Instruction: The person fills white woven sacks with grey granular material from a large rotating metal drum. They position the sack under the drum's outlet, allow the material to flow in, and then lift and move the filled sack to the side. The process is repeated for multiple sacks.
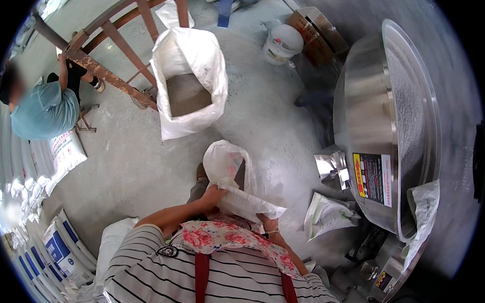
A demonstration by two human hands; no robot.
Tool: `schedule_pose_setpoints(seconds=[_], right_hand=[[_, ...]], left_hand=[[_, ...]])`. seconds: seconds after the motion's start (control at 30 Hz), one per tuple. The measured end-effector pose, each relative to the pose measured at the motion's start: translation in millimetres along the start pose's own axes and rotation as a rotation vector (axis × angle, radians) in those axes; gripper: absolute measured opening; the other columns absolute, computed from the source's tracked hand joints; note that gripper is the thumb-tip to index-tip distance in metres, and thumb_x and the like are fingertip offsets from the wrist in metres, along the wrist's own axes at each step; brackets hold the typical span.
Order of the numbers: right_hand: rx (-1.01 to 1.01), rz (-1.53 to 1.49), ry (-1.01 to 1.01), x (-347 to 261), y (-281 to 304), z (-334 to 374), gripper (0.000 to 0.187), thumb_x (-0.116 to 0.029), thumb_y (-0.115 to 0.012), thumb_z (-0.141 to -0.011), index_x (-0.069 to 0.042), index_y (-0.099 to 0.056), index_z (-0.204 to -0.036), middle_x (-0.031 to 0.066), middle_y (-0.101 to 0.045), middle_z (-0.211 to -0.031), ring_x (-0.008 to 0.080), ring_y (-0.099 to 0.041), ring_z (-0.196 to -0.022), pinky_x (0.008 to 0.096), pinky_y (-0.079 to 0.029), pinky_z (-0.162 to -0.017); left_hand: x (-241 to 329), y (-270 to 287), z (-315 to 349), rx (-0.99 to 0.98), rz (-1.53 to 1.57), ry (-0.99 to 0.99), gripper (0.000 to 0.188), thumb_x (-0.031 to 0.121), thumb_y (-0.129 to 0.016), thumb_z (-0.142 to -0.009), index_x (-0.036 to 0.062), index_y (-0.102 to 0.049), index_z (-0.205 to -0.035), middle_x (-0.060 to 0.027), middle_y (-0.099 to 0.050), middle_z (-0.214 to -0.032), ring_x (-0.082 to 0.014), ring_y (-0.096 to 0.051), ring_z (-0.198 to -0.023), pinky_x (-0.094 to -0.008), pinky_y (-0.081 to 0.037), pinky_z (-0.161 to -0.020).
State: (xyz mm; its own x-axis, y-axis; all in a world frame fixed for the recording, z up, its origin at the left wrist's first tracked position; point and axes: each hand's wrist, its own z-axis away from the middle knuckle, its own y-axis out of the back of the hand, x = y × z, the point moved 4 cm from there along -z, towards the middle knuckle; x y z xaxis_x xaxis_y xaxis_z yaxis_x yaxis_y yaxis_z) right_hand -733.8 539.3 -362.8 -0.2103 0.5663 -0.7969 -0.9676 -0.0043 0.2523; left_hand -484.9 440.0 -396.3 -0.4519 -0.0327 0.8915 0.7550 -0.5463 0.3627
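Note:
In front of my body stands a white woven sack (pixel 246 203) with its mouth open, some dark material showing inside. My left hand (pixel 214 195) is closed on the near left part of its rim. My right hand (pixel 269 222) grips the sack's loose corner on the right, so the near edge stretches between both hands. Beyond it, a larger open white sack (pixel 216 54) holds greyish-brown powder (pixel 188 98); neither hand touches it. The lower part of the sack I hold is partly hidden by its own folds.
On the right is a big tilted steel drum (pixel 364 102) with a metal chute (pixel 331 168), and a white bag (pixel 328 216) below. A white bucket (pixel 282 44) and cardboard box (pixel 313 39) stand behind. A wooden frame (pixel 120 46), seated person (pixel 46 110) and stacked sacks (pixel 68 247) occupy the left.

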Motion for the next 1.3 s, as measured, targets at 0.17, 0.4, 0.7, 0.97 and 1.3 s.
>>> schedule_pose_setpoints(seconds=[0.17,0.4,0.7,0.97,1.3], right_hand=[[0.067,0.195,0.172,-70.2,-29.5,-21.7,0.034,-0.014,-0.066,-0.066,-0.005,-0.059,-0.098,0.0100,-0.060,-0.098,0.0265,-0.053,-0.094,0.0350,-0.039,-0.084],[0.033,0.556,0.521,-146.0,-48.8,-71.1,0.028,-0.019,-0.064,-0.069,-0.007,-0.062,-0.095,0.0097,-0.061,-0.096,0.0293,-0.054,-0.092,0.0392,-0.039,-0.084],[-0.302,0.988,0.249,-172.7,-98.9,-194.1,0.039,-0.032,-0.063,-0.072,-0.010,-0.058,-0.104,0.0097,-0.060,-0.100,0.0263,-0.054,-0.096,0.0364,-0.037,-0.087],[0.336,0.534,0.996,-371.6,111.8,-42.3,0.027,-0.013,-0.061,-0.072,-0.003,-0.049,-0.095,0.0147,-0.054,-0.092,0.0324,-0.052,-0.091,0.0391,-0.042,-0.077],[1.010,1.097,0.408,-355.5,333.0,9.9,0.046,-0.023,-0.058,-0.075,0.008,-0.045,-0.108,0.0212,-0.051,-0.105,0.0342,-0.049,-0.098,0.0449,-0.036,-0.088]], left_hand=[[-1.1,62.3,-13.7,0.108,0.434,0.392,0.040,0.030,-0.051,-0.074,-0.0032,-0.058,-0.094,-0.0227,-0.060,-0.090,-0.0348,-0.058,-0.085,-0.0392,-0.045,-0.070],[28.3,140.5,-29.0,0.145,0.601,0.313,0.033,0.022,-0.046,-0.078,0.0005,-0.052,-0.103,-0.0146,-0.054,-0.099,-0.0234,-0.054,-0.088,-0.0349,-0.046,-0.072],[-144.2,212.0,-86.8,0.684,0.892,0.437,0.033,0.030,-0.037,-0.087,0.0078,-0.053,-0.106,-0.0030,-0.050,-0.086,-0.0160,-0.048,-0.074,-0.0314,-0.045,-0.068],[-23.0,228.2,-84.2,0.762,0.758,0.444,0.038,0.027,-0.049,-0.080,0.0007,-0.054,-0.108,-0.0086,-0.055,-0.105,-0.0207,-0.051,-0.097,-0.0318,-0.041,-0.084],[-80.6,339.2,-101.9,-0.220,-0.934,0.573,0.038,0.034,-0.051,-0.077,0.0002,-0.062,-0.090,-0.0134,-0.063,-0.082,-0.0216,-0.060,-0.079,-0.0317,-0.046,-0.071]])
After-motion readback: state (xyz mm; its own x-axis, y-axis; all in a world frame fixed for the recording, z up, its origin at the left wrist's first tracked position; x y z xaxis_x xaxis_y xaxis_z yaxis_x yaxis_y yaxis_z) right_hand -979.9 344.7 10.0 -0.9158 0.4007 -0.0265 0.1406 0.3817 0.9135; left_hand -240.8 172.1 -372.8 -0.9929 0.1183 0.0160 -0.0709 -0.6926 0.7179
